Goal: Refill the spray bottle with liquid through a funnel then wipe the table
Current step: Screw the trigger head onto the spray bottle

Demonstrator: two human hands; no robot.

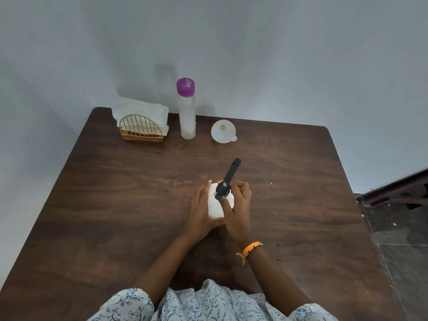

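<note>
The white spray bottle (pixel 216 205) is held upright on the table (pixel 115 205), in the middle of the near half, between both hands. The body is gripped by the left hand (pixel 201 209), whose fingers are curled round its left flank, while the dark trigger head (pixel 228 181) is clasped at its collar by the right hand (pixel 238 205), fingers wrapped close about the neck. The nozzle is pointed away from the grip, toward the far edge.

The step in hand is judged to be the unscrewing of the trigger head, so that the neck is opened for filling. It is best done with the body pinned firmly against the tabletop by the left hand, so that only the collar is turned by the right; the bottle should be kept upright so that nothing left inside is spilled. Once loosened, the head is best lifted straight up, since a dip tube is likely hung beneath it, though none can be seen.

Well beyond the grip, the white funnel (pixel 223 131) is laid mouth-up, with the purple-capped refill bottle (pixel 187 112) just to its left and the napkins in their gold holder (pixel 141 123) further left again. All three are left untouched.
</note>
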